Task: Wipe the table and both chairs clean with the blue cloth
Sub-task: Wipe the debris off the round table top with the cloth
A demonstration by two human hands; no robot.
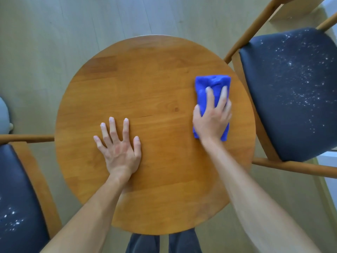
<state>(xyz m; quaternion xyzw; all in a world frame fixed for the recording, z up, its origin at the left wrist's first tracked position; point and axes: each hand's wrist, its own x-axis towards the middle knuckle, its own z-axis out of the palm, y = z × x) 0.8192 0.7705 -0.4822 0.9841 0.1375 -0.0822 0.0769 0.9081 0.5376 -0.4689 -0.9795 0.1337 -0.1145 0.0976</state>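
Cloth (pixel 212 92), folded and soft, lies near the table's (pixel 145 79) right edge under the right hand (pixel 212 119), fingers spread flat on top; it probably bunches unless pressed broadly. Left hand (pixel 119 150) rests splayed on wood.

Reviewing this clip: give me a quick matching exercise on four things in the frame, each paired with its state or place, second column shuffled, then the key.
Things:
1. left hand
2. right hand
3. cloth
4. right chair

States or places:
A. folded, lying on the right side of the table
B. dark seat scattered with white specks
C. flat on bare wood, fingers spread
D. pressing down on the blue fabric

Pairs: 1-C, 2-D, 3-A, 4-B
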